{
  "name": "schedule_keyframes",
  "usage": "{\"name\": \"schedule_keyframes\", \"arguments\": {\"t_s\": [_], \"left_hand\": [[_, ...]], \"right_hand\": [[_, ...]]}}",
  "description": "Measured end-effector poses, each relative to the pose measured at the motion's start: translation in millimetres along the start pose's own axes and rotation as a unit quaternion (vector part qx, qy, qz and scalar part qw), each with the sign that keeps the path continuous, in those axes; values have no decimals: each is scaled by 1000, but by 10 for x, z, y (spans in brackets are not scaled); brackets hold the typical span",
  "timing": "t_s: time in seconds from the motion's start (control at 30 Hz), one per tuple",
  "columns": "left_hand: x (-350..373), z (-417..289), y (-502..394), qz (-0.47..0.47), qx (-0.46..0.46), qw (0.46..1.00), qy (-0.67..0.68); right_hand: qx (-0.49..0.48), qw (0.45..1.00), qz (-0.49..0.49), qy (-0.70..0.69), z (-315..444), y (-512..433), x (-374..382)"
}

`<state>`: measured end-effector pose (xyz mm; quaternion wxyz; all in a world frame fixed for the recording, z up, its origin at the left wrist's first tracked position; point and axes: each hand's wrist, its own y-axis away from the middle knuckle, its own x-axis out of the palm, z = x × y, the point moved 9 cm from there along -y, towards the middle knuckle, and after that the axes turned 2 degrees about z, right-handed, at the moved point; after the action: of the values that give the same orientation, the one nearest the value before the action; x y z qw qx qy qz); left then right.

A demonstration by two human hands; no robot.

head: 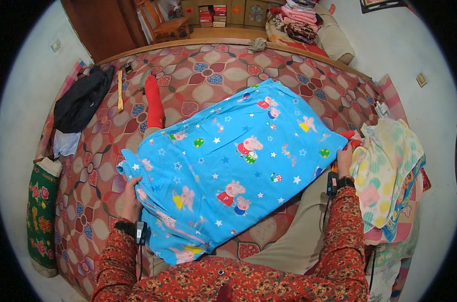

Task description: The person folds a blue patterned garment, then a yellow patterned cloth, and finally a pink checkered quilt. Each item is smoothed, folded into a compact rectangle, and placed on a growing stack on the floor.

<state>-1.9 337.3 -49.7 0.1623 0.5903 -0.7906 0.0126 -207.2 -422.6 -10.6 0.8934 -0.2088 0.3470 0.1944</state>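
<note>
A blue cotton cloth [228,166] printed with cartoon pigs and white stars lies folded over my lap and legs. Its left edge is bunched where my left hand [132,198] grips it. At its right corner my right hand [345,156] pinches the edge; the fingertips are partly hidden. Black straps with small boxes and cables are on both wrists. My red-socked foot [154,102] shows past the upper left of the cloth. The cloth's surface has shallow creases, and its lower left part is loosely gathered near my body.
Beneath me is a patterned floral bed covering [209,70] with a wooden edge [198,41]. At left lie a dark garment [83,102], a yellow strip [120,90] and a green floral bolster [41,219]. Folded cloths [387,170] are piled close beside my right arm.
</note>
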Motion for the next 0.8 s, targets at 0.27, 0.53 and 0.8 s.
{"name": "schedule_keyframes", "arguments": {"t_s": [0.27, 0.53, 0.8], "left_hand": [[-70, -65, -54, -141, -117, 970, 157], [1396, -1073, -403, -16, 16, 988, 151], [3982, -1692, -1057, 259, 69, 963, -12]], "right_hand": [[-13, 949, 258, -182, 935, 868, 908], [-370, 747, 510, -214, 3487, 3778, 895], [-151, 922, 126, -334, 2518, 1392, 205]]}}
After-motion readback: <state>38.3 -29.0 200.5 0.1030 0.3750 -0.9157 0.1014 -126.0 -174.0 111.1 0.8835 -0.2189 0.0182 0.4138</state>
